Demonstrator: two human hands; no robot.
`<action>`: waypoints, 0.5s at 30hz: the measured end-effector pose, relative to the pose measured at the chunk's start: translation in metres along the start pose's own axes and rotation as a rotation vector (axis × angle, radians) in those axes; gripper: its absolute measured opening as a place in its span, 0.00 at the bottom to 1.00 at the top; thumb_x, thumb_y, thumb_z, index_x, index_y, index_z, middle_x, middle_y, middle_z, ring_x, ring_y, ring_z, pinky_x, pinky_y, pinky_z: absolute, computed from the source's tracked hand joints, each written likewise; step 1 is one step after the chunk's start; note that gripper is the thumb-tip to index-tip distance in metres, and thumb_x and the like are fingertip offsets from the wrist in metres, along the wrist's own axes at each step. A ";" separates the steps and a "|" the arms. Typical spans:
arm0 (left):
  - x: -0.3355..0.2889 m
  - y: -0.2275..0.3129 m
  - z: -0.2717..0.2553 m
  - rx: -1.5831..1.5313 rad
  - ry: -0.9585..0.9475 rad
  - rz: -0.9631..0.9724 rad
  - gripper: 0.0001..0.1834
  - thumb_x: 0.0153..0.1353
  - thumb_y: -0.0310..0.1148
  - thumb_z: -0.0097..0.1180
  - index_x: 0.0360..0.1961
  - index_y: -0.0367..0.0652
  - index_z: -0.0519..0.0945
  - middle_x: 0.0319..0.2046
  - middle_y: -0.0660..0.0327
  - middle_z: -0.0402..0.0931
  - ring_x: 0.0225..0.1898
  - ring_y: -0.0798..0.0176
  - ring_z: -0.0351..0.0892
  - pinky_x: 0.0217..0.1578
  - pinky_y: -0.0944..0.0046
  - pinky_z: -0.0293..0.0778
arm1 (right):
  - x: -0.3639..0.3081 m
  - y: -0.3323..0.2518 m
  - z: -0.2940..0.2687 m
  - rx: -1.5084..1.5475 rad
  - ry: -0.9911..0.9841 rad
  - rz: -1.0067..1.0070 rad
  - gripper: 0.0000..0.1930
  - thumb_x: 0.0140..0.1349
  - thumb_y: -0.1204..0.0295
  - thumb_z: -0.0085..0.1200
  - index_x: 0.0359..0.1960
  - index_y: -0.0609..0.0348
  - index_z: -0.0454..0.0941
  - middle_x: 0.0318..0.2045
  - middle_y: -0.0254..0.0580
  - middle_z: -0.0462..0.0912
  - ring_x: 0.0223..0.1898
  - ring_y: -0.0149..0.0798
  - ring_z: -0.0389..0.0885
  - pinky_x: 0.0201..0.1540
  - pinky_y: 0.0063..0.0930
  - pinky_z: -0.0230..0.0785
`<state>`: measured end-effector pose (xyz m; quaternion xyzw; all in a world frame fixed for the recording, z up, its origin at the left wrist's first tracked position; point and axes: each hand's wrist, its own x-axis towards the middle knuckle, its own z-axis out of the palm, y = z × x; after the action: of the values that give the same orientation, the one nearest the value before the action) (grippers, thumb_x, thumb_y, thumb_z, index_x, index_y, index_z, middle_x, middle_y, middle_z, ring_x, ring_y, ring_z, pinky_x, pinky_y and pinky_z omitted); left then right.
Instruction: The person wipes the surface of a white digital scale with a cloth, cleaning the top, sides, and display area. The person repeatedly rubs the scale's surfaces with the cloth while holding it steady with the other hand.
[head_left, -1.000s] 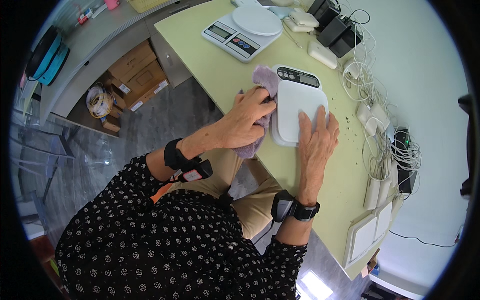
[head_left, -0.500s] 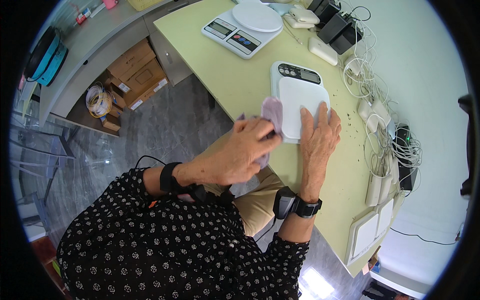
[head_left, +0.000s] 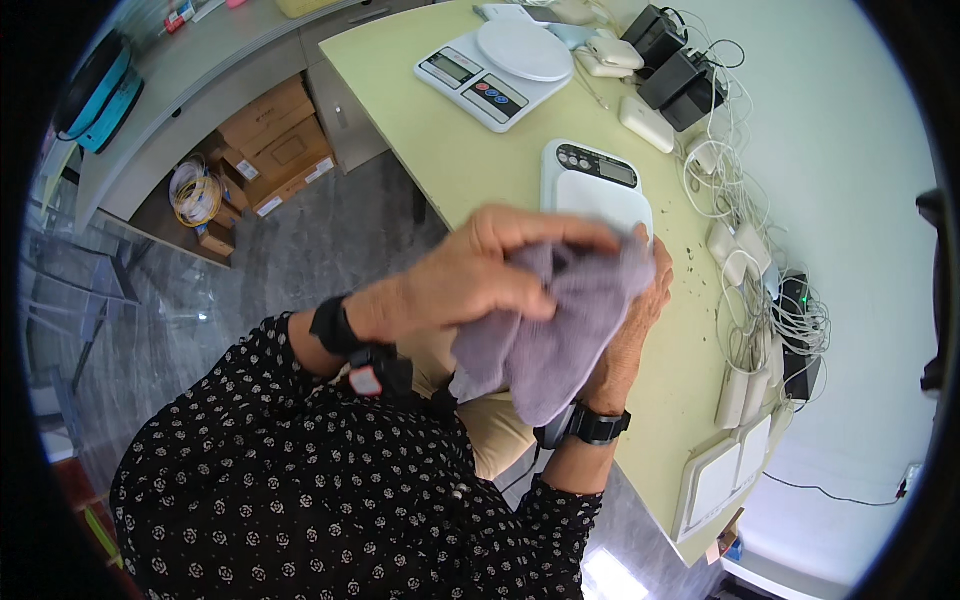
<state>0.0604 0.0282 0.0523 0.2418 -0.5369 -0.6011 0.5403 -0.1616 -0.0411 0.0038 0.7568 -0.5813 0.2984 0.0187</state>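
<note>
A soft lilac cloth (head_left: 560, 330) is lifted above the near edge of the pale green table (head_left: 470, 160), in front of the person's chest. The left hand (head_left: 480, 270) is closed on its upper part, with the fingers curled over the fabric, and the rest of the cloth hangs down in loose folds. The right hand (head_left: 635, 330) is just behind the cloth and touches it. Most of this hand is hidden by the fabric, so I cannot tell if it grips the cloth or only supports it. Both wrists carry black bands.

Just beyond the hands, a white rounded kitchen scale with a dark display strip (head_left: 595, 185) lies on the table, partly covered by the cloth. Farther away there is a second white scale with a round plate (head_left: 495, 70). Along the right edge of the table lie white cables and adapters (head_left: 750, 270). Cardboard boxes (head_left: 270, 140) stand on the floor to the left.
</note>
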 end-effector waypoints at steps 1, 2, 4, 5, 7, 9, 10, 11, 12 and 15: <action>0.011 0.003 -0.012 -0.049 -0.014 0.038 0.37 0.48 0.18 0.59 0.65 0.29 0.78 0.60 0.55 0.82 0.60 0.63 0.80 0.66 0.66 0.70 | 0.000 0.002 0.002 0.006 -0.002 -0.001 0.28 0.70 0.54 0.60 0.64 0.60 0.79 0.62 0.64 0.75 0.63 0.64 0.73 0.63 0.58 0.65; 0.025 0.002 -0.021 0.034 -0.006 0.054 0.38 0.50 0.17 0.57 0.68 0.34 0.77 0.61 0.56 0.82 0.61 0.63 0.79 0.66 0.66 0.70 | 0.001 0.003 0.004 0.011 -0.005 -0.004 0.28 0.69 0.53 0.62 0.63 0.59 0.79 0.61 0.63 0.75 0.62 0.63 0.73 0.63 0.58 0.65; 0.044 -0.006 -0.039 0.650 0.146 0.198 0.39 0.53 0.15 0.54 0.71 0.39 0.74 0.67 0.50 0.75 0.67 0.53 0.75 0.67 0.60 0.69 | 0.001 0.005 0.007 -0.040 0.032 0.028 0.28 0.69 0.53 0.62 0.63 0.58 0.79 0.61 0.63 0.75 0.62 0.63 0.73 0.63 0.58 0.65; 0.050 -0.013 -0.044 0.906 0.232 0.192 0.39 0.54 0.15 0.54 0.72 0.40 0.73 0.70 0.48 0.71 0.70 0.49 0.71 0.68 0.58 0.68 | 0.001 0.004 0.009 -0.065 0.041 0.031 0.28 0.69 0.53 0.62 0.64 0.58 0.79 0.61 0.63 0.76 0.62 0.63 0.74 0.63 0.58 0.65; 0.044 -0.028 -0.049 1.153 0.327 0.314 0.39 0.55 0.15 0.56 0.72 0.39 0.72 0.73 0.47 0.65 0.73 0.46 0.66 0.69 0.54 0.65 | 0.001 0.004 0.010 -0.053 0.063 0.025 0.29 0.69 0.52 0.62 0.63 0.58 0.79 0.61 0.63 0.76 0.62 0.63 0.74 0.63 0.59 0.65; 0.036 -0.038 -0.053 1.246 0.310 0.356 0.38 0.56 0.16 0.58 0.72 0.39 0.72 0.74 0.48 0.62 0.75 0.45 0.63 0.70 0.51 0.62 | 0.001 0.002 0.010 -0.040 0.070 0.037 0.29 0.69 0.52 0.62 0.63 0.59 0.79 0.61 0.64 0.76 0.62 0.63 0.74 0.63 0.58 0.65; 0.032 -0.041 -0.055 1.219 0.248 0.381 0.38 0.56 0.16 0.59 0.71 0.39 0.72 0.74 0.49 0.62 0.75 0.45 0.62 0.70 0.50 0.61 | 0.001 0.000 0.009 -0.043 0.065 0.023 0.29 0.69 0.52 0.62 0.63 0.59 0.79 0.61 0.64 0.76 0.62 0.63 0.74 0.63 0.58 0.65; 0.028 -0.043 -0.055 1.192 0.186 0.407 0.37 0.57 0.17 0.61 0.71 0.40 0.73 0.75 0.49 0.62 0.75 0.44 0.61 0.71 0.50 0.60 | 0.001 0.000 0.008 -0.048 0.059 0.027 0.29 0.69 0.52 0.62 0.63 0.59 0.79 0.61 0.64 0.76 0.62 0.63 0.74 0.63 0.58 0.65; 0.026 -0.046 -0.055 1.184 0.159 0.377 0.36 0.57 0.17 0.62 0.70 0.40 0.73 0.74 0.50 0.63 0.74 0.44 0.62 0.70 0.50 0.60 | 0.001 -0.001 0.006 -0.052 0.051 0.032 0.29 0.69 0.53 0.62 0.63 0.59 0.79 0.61 0.64 0.75 0.62 0.63 0.74 0.63 0.58 0.65; 0.026 -0.050 -0.056 1.183 0.096 0.250 0.35 0.57 0.19 0.65 0.69 0.39 0.74 0.72 0.51 0.66 0.71 0.43 0.66 0.67 0.50 0.63 | 0.001 -0.002 0.004 -0.022 0.023 0.063 0.29 0.71 0.51 0.59 0.64 0.61 0.79 0.65 0.66 0.74 0.66 0.64 0.72 0.67 0.57 0.63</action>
<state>0.0819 -0.0250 -0.0027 0.4630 -0.7795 -0.1209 0.4043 -0.1584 -0.0426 0.0016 0.7344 -0.6077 0.3012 0.0242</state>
